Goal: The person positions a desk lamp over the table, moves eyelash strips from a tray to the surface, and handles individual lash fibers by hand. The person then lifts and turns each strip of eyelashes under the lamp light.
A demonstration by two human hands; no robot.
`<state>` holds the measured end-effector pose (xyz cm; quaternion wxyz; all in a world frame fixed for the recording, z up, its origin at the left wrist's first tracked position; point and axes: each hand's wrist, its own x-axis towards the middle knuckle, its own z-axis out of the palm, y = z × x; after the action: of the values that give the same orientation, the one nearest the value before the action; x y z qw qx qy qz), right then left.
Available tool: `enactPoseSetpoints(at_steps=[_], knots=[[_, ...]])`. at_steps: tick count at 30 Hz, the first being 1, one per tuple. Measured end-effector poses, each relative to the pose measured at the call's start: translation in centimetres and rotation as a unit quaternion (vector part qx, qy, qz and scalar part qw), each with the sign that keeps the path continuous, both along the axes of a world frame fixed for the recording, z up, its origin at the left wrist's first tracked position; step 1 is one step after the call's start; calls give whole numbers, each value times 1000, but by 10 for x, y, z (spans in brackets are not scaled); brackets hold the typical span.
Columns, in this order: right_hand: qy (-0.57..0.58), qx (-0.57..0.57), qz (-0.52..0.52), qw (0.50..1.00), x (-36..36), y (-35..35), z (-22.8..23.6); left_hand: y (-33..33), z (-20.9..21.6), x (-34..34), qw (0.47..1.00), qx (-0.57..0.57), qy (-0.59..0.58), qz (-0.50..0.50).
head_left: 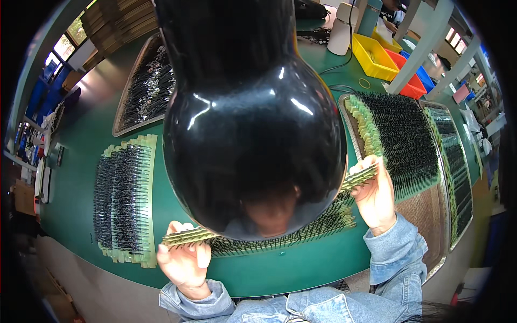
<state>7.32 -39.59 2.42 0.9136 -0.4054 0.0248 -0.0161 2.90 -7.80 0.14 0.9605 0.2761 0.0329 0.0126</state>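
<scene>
A big glossy black rounded object (253,140) fills the middle and hides much of what lies between my hands. My left hand (183,264) is closed on the end of a few stacked pale green strips (186,237) with dark pins. At the right, my right hand (375,202) pinches the end of similar pinned strips (360,177). Whether both ends belong to the same strips is hidden behind the black object. Below it, a row of pinned strips (285,239) lies on the green table (253,274).
More pinned strips (124,199) lie side by side at the left. Behind them stands a tray (121,121) of loose dark parts. Packed strips (404,140) fill trays at the right. Yellow (374,56) and red bins (412,86) stand at the far right, near a white cylinder (340,32).
</scene>
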Motion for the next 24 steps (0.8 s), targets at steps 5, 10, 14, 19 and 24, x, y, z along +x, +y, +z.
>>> enactPoseSetpoints(at_steps=[5,10,14,19,24], knots=[[-25,-102,-40,994,-10,2,7,-4,-3,-1,997,69,-5,38],[-58,-166,-21,984,-17,0,5,-7,7,0,988,0,103,118],[-57,-160,-23,985,-19,3,9,-6,6,0,983,2,129,133],[-61,-183,-41,980,-18,7,14,-5,5,-1,982,54,126,129],[-59,-213,-34,975,-12,5,13,-2,1,-3,979,64,120,149]])
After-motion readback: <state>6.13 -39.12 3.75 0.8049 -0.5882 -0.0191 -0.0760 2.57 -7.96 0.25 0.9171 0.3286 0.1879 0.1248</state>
